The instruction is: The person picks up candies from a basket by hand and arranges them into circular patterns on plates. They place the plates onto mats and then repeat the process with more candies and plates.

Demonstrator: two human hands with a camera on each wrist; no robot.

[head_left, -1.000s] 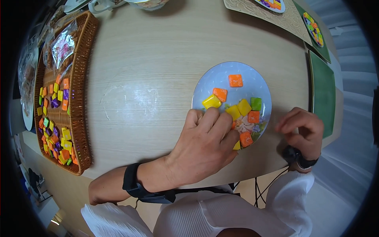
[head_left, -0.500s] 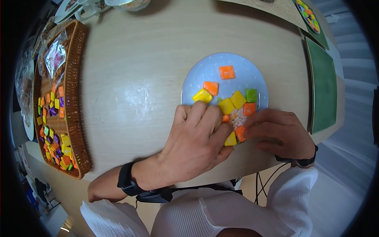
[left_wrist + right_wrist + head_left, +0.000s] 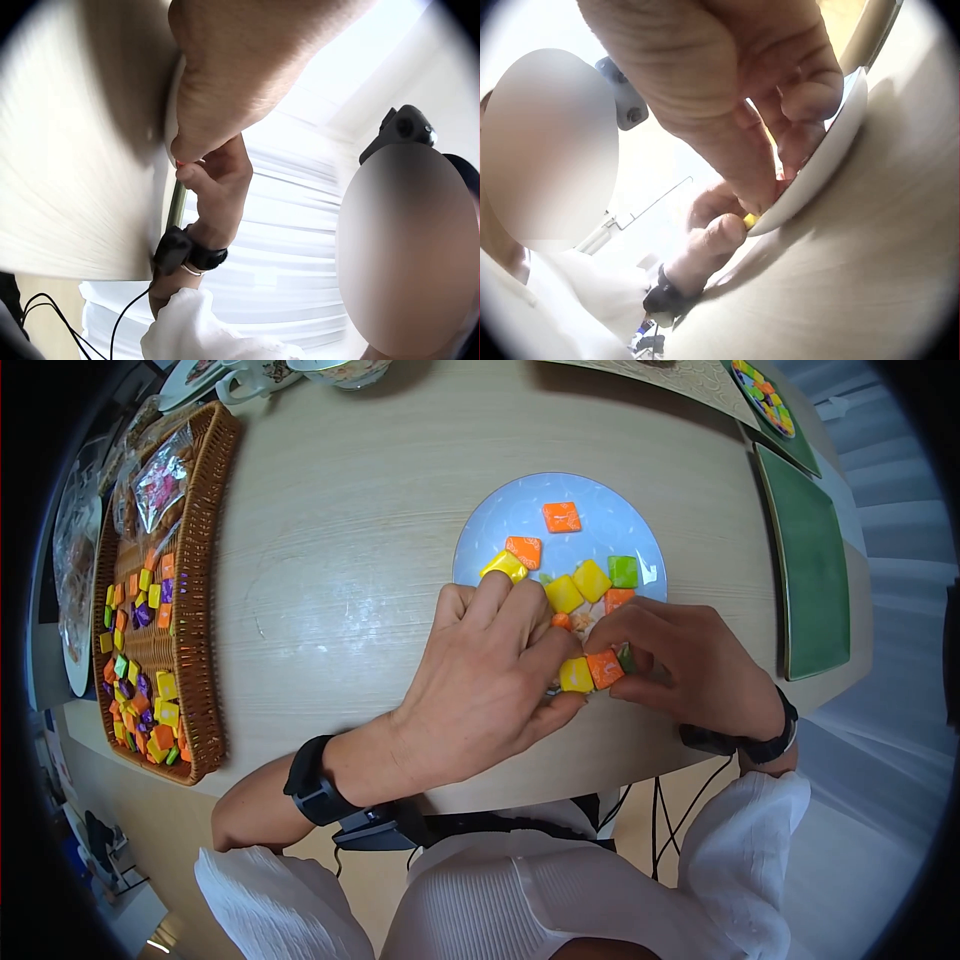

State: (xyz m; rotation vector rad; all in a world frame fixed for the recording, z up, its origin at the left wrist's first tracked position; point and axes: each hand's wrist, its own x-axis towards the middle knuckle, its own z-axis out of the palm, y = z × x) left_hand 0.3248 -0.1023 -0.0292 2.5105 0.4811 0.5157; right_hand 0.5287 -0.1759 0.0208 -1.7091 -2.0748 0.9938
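On a pale blue plate [image 3: 605,520] lie several square wrapped candies. My left hand [image 3: 470,680] reaches over the plate's left front rim with curled fingers, thumb and index finger at a yellow candy [image 3: 576,675]. Beside it, my right hand [image 3: 690,660] pinches an orange candy [image 3: 604,668] between thumb and index finger; a green candy [image 3: 626,657] shows under those fingers. In the right wrist view, the left fingertips meet the yellow candy [image 3: 751,221] at the rim. Farther back are another yellow candy [image 3: 505,566], orange candies [image 3: 562,517] and a green candy [image 3: 623,571].
A wicker basket [image 3: 205,560] at left holds more candies and a clear bag [image 3: 163,480]. A cup [image 3: 245,380] and bowl [image 3: 345,370] stand at the back. Green trays [image 3: 805,570] lie at right, one under a small plate of candies [image 3: 762,398].
My right hand has come in from the right of the plate to the orange candy at the front rim. My left hand stays by the yellow candy. The head view has shifted slightly.
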